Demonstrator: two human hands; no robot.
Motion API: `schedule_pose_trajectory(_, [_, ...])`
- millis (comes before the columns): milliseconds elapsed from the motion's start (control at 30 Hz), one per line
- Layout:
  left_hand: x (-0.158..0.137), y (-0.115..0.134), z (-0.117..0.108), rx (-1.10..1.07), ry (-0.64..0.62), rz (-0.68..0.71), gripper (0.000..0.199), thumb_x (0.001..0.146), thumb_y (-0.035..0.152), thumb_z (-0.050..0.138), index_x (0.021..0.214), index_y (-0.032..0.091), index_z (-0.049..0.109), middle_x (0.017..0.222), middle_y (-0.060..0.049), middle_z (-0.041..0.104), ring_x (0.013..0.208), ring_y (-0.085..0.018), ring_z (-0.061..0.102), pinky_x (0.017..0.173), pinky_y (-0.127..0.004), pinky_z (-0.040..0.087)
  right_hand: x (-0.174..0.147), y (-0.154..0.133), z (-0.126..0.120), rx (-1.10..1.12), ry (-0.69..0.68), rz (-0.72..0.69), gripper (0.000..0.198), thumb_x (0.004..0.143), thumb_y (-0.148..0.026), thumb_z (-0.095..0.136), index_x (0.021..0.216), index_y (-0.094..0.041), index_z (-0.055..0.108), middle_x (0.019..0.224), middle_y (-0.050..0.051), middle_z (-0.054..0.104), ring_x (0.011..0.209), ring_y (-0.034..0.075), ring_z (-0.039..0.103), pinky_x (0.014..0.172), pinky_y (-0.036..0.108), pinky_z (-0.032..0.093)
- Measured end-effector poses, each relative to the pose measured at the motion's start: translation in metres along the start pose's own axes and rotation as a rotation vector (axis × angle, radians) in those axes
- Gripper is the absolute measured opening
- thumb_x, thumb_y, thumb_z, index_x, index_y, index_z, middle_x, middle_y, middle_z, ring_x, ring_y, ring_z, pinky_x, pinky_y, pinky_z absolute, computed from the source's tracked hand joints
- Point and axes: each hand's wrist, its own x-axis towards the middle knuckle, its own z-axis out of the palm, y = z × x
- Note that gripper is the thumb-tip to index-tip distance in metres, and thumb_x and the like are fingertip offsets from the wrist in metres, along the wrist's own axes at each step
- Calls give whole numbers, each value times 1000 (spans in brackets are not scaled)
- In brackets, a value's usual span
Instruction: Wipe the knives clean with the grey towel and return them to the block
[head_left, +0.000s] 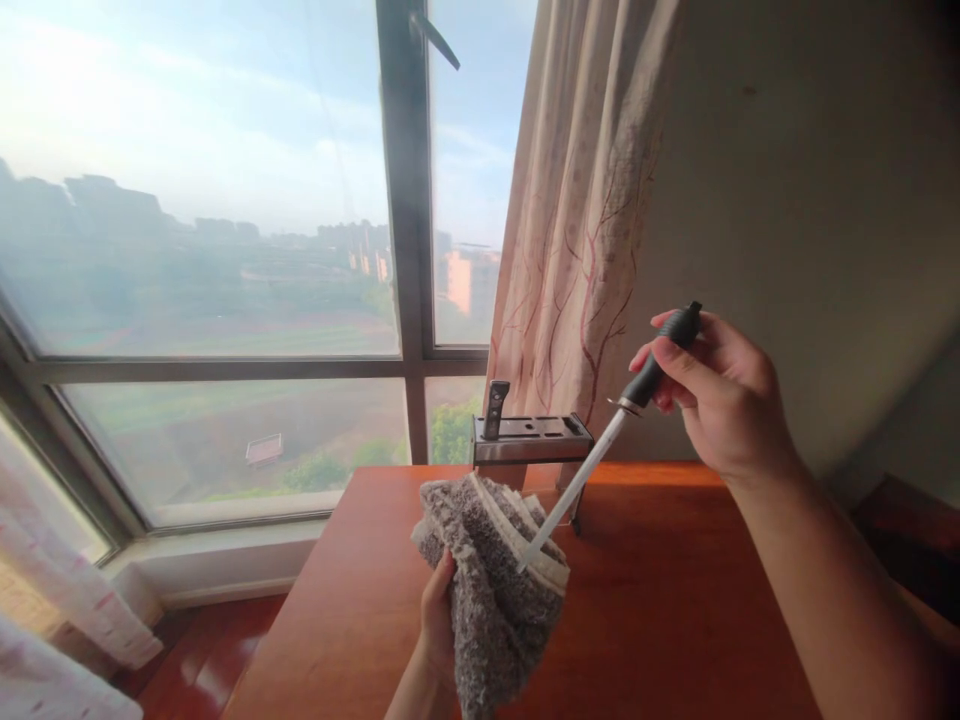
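Note:
My right hand [724,390] is closed round the black ribbed handle of a sharpening steel [577,485], held up at a slant. Its pale rod points down to the left, and the tip lies in front of or against a grey-brown fluffy towel [499,600]; whether they touch I cannot tell. Bunched up above the table, the towel is gripped by my left hand [439,615], whose fingers are mostly hidden behind the cloth. Just beyond the towel stands a knife block [532,432] with a slotted top, and one black-handled knife [495,408] sticks up from its left end.
Beneath both hands is a reddish-brown wooden table [337,590]. A patterned curtain [577,220] hangs behind the knife block, beside a large window with a dark frame [405,200]. A grey wall [795,200] rises at the right.

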Motion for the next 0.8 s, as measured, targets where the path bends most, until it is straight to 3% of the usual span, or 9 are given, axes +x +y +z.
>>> schedule_pose_trajectory(133, [-1, 12, -8, 32, -89, 50, 34, 87, 39, 50, 95, 19, 77, 104, -7, 76, 126, -31, 51, 114, -44, 25, -34, 14, -1, 106, 148, 46, 21, 79, -31, 69, 95, -25, 57, 74, 0, 68, 48, 12, 56, 40, 23, 44])
schedule_pose_trajectory(300, [-4, 14, -7, 71, -73, 108, 52, 88, 54, 39, 110, 21, 72, 120, -8, 69, 136, -29, 37, 116, -44, 17, -92, 36, 11, 250, 243, 195, 27, 78, -31, 69, 97, -28, 50, 88, 2, 70, 61, 17, 66, 54, 31, 56])
schedule_pose_trajectory(400, [-4, 12, -7, 87, -61, 114, 52, 86, 56, 41, 114, 23, 70, 122, -7, 68, 139, -28, 33, 117, -44, 15, -136, 53, 26, 298, 259, 331, 27, 77, -32, 70, 93, -29, 49, 93, 2, 70, 64, 20, 69, 59, 38, 60])
schedule_pose_trajectory(567, [-1, 12, -5, 70, -13, 111, 40, 87, 44, 46, 106, 22, 74, 113, -6, 73, 133, -28, 42, 116, -41, 20, -187, 73, 43, 350, 226, 477, 26, 77, -37, 70, 89, -29, 49, 97, 4, 70, 78, 24, 71, 72, 45, 60])
schedule_pose_trajectory(700, [0, 15, 4, 0, 65, 171, 36, 88, 35, 47, 110, 23, 73, 108, -5, 74, 129, -27, 48, 115, -40, 23, -195, 88, 39, 240, 111, 579, 27, 73, -43, 73, 83, -26, 54, 95, 5, 71, 76, 25, 70, 74, 46, 58])
schedule_pose_trajectory(800, [0, 18, 10, -39, 86, 193, 35, 88, 32, 47, 108, 23, 74, 106, -4, 75, 126, -27, 51, 114, -39, 26, -192, 101, 33, 120, -27, 621, 25, 74, -46, 70, 80, -25, 60, 82, 3, 69, 69, 24, 68, 67, 41, 57])
